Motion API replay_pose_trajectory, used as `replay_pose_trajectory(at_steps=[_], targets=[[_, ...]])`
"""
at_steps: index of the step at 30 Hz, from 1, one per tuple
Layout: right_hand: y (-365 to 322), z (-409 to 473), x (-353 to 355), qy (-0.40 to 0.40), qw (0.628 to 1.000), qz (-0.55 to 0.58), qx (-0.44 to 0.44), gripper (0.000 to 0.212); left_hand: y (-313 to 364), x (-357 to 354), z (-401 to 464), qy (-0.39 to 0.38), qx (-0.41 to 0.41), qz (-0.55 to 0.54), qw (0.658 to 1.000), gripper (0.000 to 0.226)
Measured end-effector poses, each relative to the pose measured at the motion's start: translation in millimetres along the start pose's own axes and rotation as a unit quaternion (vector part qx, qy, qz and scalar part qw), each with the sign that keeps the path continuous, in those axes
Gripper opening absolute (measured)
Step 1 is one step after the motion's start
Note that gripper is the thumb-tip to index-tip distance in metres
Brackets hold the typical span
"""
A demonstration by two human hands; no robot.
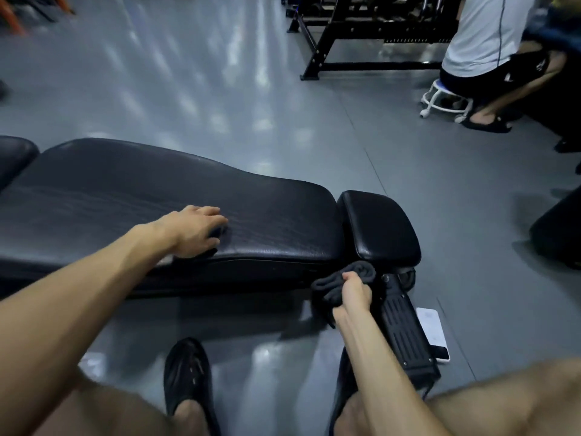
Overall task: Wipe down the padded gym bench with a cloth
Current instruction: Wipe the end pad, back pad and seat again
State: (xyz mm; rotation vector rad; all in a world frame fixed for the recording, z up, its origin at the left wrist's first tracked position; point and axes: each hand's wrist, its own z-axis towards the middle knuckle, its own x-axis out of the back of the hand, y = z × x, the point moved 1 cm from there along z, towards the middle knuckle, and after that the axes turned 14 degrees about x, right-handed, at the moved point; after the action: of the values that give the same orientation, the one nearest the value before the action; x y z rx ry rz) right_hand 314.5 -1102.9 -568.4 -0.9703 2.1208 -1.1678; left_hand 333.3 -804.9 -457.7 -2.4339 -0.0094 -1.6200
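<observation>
The long black padded leather bench [151,202] lies across the middle of the view, running from nine o'clock toward three o'clock, with a smaller black seat pad [380,225] just beside its right end. The left hand [195,231] rests on the long pad's near edge, fingers loosely curved against the leather and holding nothing. The right hand [353,291] grips a bunched dark grey cloth [333,287] just below the seat pad's near corner, at about four o'clock from the bench's middle; the cloth hangs off the padding. Directly behind that hand the bench's black metal base foot [405,335] slants toward five o'clock, and a white flat device [432,332] lies on the grey floor [220,89] touching its right side. The wearer's black shoe [188,379] stands at six o'clock. At one o'clock sits another person [490,45] on a white wheeled stool [440,99], next to a black steel rack frame [355,36]. No writing can be read.
</observation>
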Motion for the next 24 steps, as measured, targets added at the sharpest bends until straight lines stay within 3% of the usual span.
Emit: replay_pose_trajectory(at_steps=[4, 7, 12, 16, 19, 22, 24], targets=[[19, -20, -47, -0.003, 1.0, -0.016, -0.005, 0.024, -27, -9, -18, -0.038, 0.0, -0.048, 0.998, 0.055], [39, -65, -82, -0.07, 0.996, 0.003, -0.05, 0.025, -30, -14, -21, -0.059, 0.009, -0.078, 0.995, 0.057], [44, -107, -86, -0.16, 0.986, 0.009, -0.052, 0.013, -33, -15, -38, -0.079, -0.019, -0.118, 0.99, 0.048], [20, -73, -22, -0.118, 0.989, -0.041, 0.082, 0.008, -54, -9, -49, -0.061, -0.005, -0.163, 0.985, 0.04], [2, -51, 9, -0.095, 0.964, -0.104, 0.224, 0.037, -66, -7, -44, -0.045, 0.007, -0.177, 0.983, 0.032], [2, -31, 5, -0.143, 0.915, -0.167, 0.338, 0.06, -75, -3, -36, -0.027, 0.011, -0.182, 0.983, 0.033], [19, -18, -10, -0.231, 0.847, -0.257, 0.403, 0.071, -81, -2, -31, -0.015, 0.007, -0.187, 0.982, 0.031]])
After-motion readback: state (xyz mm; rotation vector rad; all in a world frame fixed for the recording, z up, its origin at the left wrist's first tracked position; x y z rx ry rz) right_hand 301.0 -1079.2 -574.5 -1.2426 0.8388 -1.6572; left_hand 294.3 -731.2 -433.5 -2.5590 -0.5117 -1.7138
